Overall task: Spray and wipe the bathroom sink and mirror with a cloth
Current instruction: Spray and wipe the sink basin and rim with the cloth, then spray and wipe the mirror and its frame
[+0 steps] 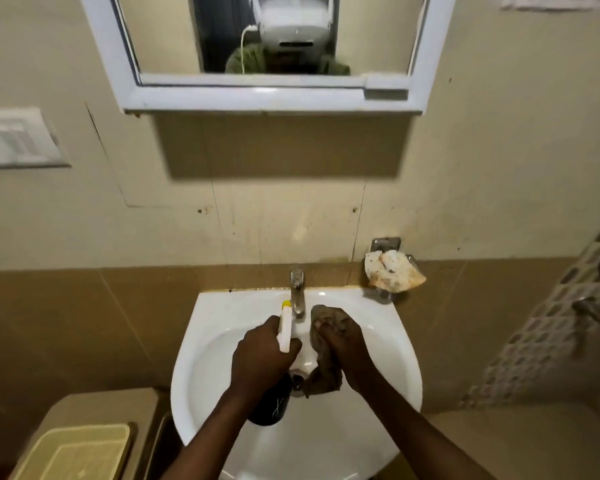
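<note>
A: Colours? sink (pixel 219 313) white, tap (pixel 297 292) chrome, mirror frame (pixel 264 98) white.

B: Spray bottle (pixel 274 400): black body, white head, yellow nozzle tip. Cloth (pixel 326 372) brown-grey.

A: Wall (pixel 482 150) cream above, tan tile band below. Far-right tiles (pixel 548 323) white with grey blocks, blurry, probably mosaic.

B: Soap dish (pixel 394 270): off-white lump, brown specks. Bin lid (pixel 80 452) pale yellow.

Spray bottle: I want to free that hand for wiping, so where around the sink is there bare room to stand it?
The sink rim is bare left of the tap, and narrower on its right, below the soap dish. The bowl's middle is crowded: left hand holding the spray bottle, right hand gripping the cloth.
</note>
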Available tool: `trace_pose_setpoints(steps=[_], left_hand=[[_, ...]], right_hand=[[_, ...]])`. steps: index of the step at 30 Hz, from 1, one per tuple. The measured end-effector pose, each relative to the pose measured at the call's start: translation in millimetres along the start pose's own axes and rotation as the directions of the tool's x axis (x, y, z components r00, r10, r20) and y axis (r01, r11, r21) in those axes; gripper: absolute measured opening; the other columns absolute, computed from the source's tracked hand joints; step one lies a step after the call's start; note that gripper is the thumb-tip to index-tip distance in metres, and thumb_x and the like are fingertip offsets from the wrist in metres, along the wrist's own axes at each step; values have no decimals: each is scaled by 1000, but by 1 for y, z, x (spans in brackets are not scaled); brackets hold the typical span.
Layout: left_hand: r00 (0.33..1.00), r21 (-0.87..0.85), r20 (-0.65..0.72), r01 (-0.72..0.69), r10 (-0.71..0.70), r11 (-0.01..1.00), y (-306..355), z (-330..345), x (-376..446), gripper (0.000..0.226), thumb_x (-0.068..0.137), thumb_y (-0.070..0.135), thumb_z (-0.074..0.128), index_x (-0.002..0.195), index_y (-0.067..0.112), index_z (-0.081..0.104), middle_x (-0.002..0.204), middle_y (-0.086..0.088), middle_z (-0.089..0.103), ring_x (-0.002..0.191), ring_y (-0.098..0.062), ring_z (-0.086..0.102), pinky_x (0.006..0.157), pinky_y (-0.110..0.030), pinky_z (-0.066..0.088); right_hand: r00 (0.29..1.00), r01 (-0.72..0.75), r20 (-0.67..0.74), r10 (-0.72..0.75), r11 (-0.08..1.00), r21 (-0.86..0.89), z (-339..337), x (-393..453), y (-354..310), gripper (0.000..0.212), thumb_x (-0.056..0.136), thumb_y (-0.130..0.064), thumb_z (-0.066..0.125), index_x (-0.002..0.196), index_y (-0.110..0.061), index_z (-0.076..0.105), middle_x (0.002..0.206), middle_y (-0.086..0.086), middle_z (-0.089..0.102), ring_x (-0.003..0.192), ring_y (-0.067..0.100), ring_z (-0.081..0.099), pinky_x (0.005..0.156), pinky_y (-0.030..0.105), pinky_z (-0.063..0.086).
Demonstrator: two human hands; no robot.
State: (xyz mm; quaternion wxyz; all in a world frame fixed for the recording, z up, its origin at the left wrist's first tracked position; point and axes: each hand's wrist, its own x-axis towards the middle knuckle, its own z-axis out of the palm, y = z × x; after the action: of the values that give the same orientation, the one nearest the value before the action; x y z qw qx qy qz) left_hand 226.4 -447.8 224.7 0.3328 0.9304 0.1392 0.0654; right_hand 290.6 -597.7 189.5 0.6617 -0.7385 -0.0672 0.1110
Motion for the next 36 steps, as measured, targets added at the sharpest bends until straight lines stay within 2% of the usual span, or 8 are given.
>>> trace_pose_setpoints(steps=[4,9,15,21,24,27,32,36], left_hand=[[996,-65,-14,-85,84,994,30,-42,-10,15,82,35,59,76,28,48,72,6,61,72,-17,58,55,-25,35],[970,-123,-41,-243,240,962,79,-94,-20,25,72,44,52,83,21,55,75,2,65,72,-18,60,65,-32,45],[930,-544,36,-289,365,788,164,-159,-27,15,71,32,62,78,18,61,71,-1,67,66,-22,69,76,-49,57],[888,-622,-13,-367,459,692,237,-211,-32,31,73,41,61,78,10,63,70,-4,65,65,-20,60,70,-42,51],[881,-649,-22,-372,472,664,260,-222,-39,28,74,34,59,78,6,62,68,-2,60,63,-17,54,66,-36,45],[893,-675,-39,-354,448,648,272,-228,-40,20,74,29,57,77,10,62,69,-6,61,64,-20,54,65,-36,45],[888,-741,-46,-338,458,581,288,-228,-42,23,71,26,59,84,7,61,75,-13,59,70,-23,54,66,-36,45],[833,-725,-27,-397,553,562,316,-224,-39,27,77,25,59,88,1,62,77,-9,64,74,-22,60,71,-32,49]], right_hand=[[995,74,-79,-65,991,109,-13,-20,-55,22,91,-1,54,92,-19,65,83,-4,69,78,8,64,67,15,50],[987,96,-148,-62,967,236,-28,-41,-121,10,93,-14,54,95,-14,64,85,6,65,79,20,62,69,36,52],[951,272,-175,-255,959,82,-39,-60,-218,18,90,-22,61,104,-12,54,88,6,67,81,15,66,73,31,53],[905,393,-197,-377,918,49,-63,-83,-300,35,78,-54,55,101,-28,53,116,16,54,107,26,58,95,47,48],[912,405,-106,-395,908,105,-82,-99,-324,39,83,-43,47,113,-19,47,117,19,55,101,21,61,85,36,51],[871,482,-98,-482,876,-25,-96,-108,-333,33,94,-26,52,125,-26,41,119,6,58,100,9,62,81,24,51],[819,539,-254,-515,842,28,-119,-106,-343,95,63,-26,87,140,-26,31,121,-4,54,108,8,59,89,24,50],[860,509,-185,-476,831,225,-135,-97,-355,68,67,-33,79,126,-12,51,112,13,66,101,25,66,84,34,53]])
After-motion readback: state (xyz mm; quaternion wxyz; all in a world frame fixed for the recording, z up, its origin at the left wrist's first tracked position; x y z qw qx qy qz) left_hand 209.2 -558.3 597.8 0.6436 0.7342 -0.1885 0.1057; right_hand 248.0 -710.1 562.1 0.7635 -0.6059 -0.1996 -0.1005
